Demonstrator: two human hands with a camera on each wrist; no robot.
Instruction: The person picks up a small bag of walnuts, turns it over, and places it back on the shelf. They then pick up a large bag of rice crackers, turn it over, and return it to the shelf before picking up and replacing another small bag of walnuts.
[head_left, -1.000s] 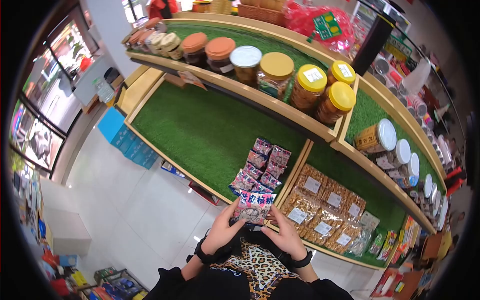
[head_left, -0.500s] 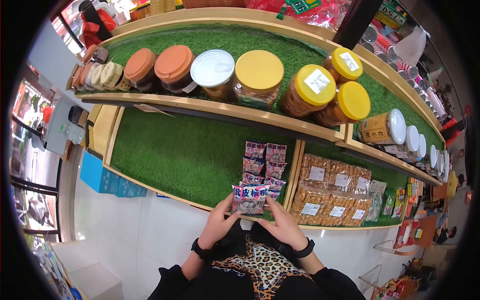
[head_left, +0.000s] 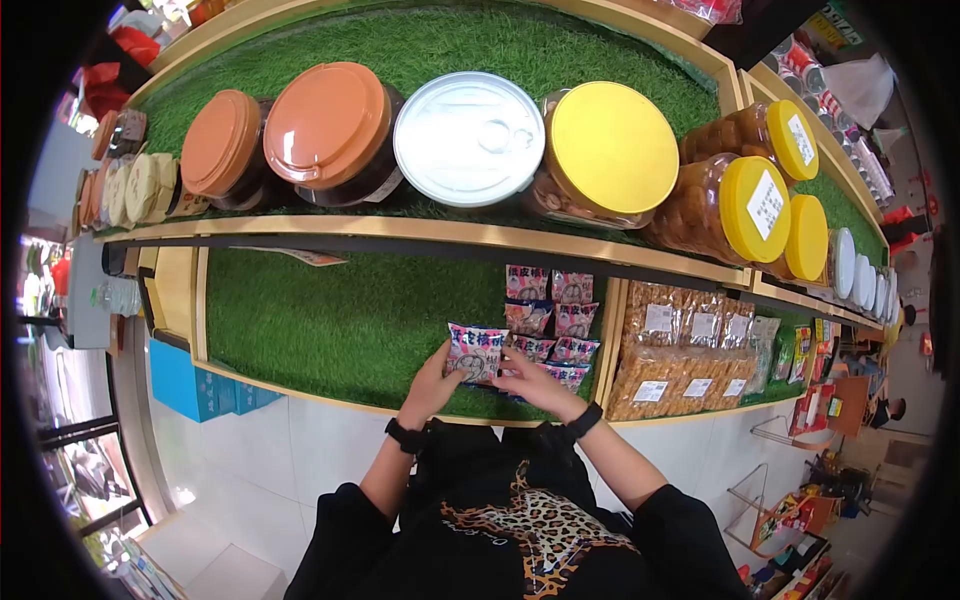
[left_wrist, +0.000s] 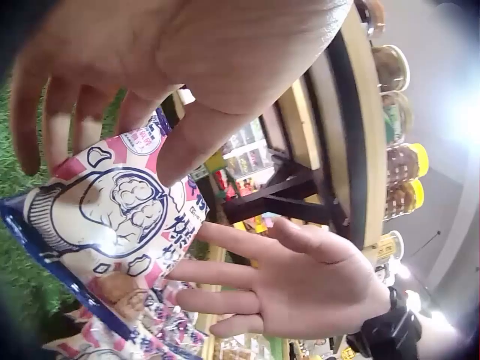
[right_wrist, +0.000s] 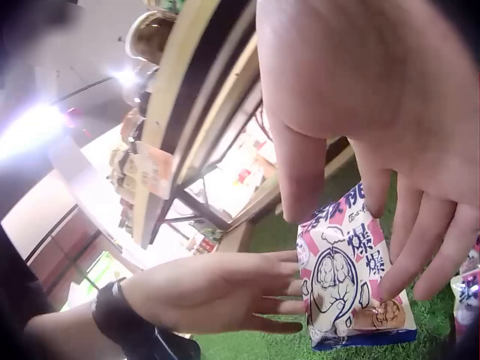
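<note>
In the head view my left hand (head_left: 432, 384) holds a pink and white snack bag (head_left: 475, 352) with a walnut drawing by its left side. The left wrist view shows the thumb lying over the front of this bag (left_wrist: 112, 210) and the other fingers behind it. At the bag's right edge my right hand (head_left: 540, 385) has its fingers stretched out, tips right at the wrapper. The bag (right_wrist: 349, 285) is close over the green artificial grass, left of two columns of matching snack bags (head_left: 528, 316).
Clear packs of brown nut snacks (head_left: 655, 375) lie right of a wooden divider (head_left: 608, 350). An upper shelf edge (head_left: 400, 232) runs above, carrying jars with orange, silver and yellow lids (head_left: 613, 145). Blue boxes (head_left: 190, 380) stand on the floor at left.
The bag and both hands have moved from in front of the columns to the left, over the grass. My right hand has loosened at the bag's side. The head view has come closer to the shelf.
</note>
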